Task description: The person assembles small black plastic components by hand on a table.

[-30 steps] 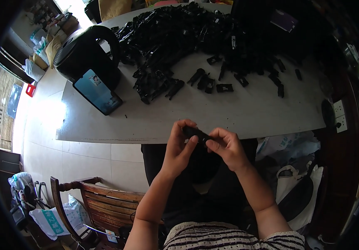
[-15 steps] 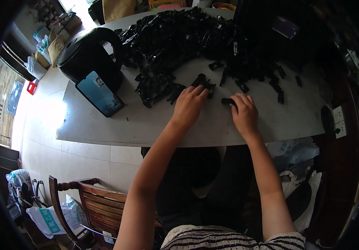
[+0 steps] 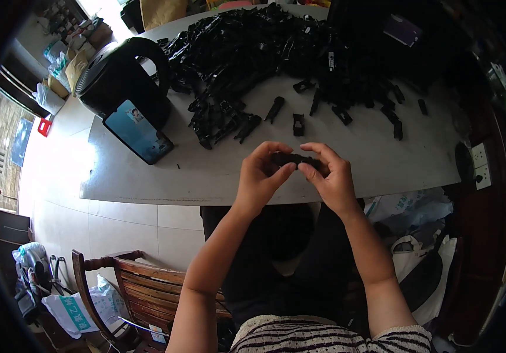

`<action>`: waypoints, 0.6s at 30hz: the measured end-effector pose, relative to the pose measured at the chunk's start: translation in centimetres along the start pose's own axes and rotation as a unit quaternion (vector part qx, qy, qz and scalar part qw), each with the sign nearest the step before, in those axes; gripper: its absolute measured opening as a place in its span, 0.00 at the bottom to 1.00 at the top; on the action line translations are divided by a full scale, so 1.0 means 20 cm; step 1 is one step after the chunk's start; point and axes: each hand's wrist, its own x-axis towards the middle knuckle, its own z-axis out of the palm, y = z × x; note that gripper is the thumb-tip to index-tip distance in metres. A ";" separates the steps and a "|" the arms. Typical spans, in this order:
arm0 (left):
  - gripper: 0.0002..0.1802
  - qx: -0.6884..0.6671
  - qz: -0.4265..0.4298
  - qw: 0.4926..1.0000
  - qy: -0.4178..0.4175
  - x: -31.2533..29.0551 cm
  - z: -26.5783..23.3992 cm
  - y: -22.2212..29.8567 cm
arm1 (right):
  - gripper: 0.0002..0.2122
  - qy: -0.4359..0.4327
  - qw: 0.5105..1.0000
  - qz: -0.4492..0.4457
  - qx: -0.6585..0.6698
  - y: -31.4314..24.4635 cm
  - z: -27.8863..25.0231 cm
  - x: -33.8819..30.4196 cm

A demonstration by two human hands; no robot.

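Near the front edge of the pale table, a small black plastic part (image 3: pixel 293 159) is held level between my two hands. My left hand (image 3: pixel 260 175) grips its left end with thumb and fingers, and my right hand (image 3: pixel 330 179) pinches its right end. Fingers cover both ends, so I cannot tell if it is one piece or two. Just beyond my hands lie a loose black rod-like part (image 3: pixel 274 110) and a short black clip-like part (image 3: pixel 299 125). Farther back spreads a large heap of similar black plastic parts (image 3: pixel 247 53).
A black kettle (image 3: pixel 120 79) stands at the left, with a lit phone (image 3: pixel 138 132) leaning against it. Several stray black parts lie right of the heap. The table's curved front edge (image 3: pixel 164 201) runs close to my wrists. A wooden chair (image 3: pixel 147 282) stands lower left.
My right hand has brought its black part left, and my left hand has drawn back from the loose parts toward me. Both hands now meet on the part.
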 end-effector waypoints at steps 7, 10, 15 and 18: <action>0.17 -0.142 -0.056 0.988 0.006 -0.20 0.00 -0.01 | 0.12 -0.107 0.976 0.129 0.136 0.01 -0.03 -0.13; 0.17 -0.157 -0.068 0.985 0.013 -0.27 -0.02 -0.02 | 0.11 -0.158 0.967 0.149 0.134 0.03 -0.01 -0.19; 0.16 -0.128 -0.102 0.986 -0.010 -0.38 -0.15 -0.01 | 0.15 -0.275 0.959 0.071 0.027 0.00 0.00 -0.20; 0.16 -0.014 -0.157 0.972 -0.175 -0.33 -0.23 0.04 | 0.17 -0.141 0.977 -0.008 -0.157 0.06 -0.06 -0.03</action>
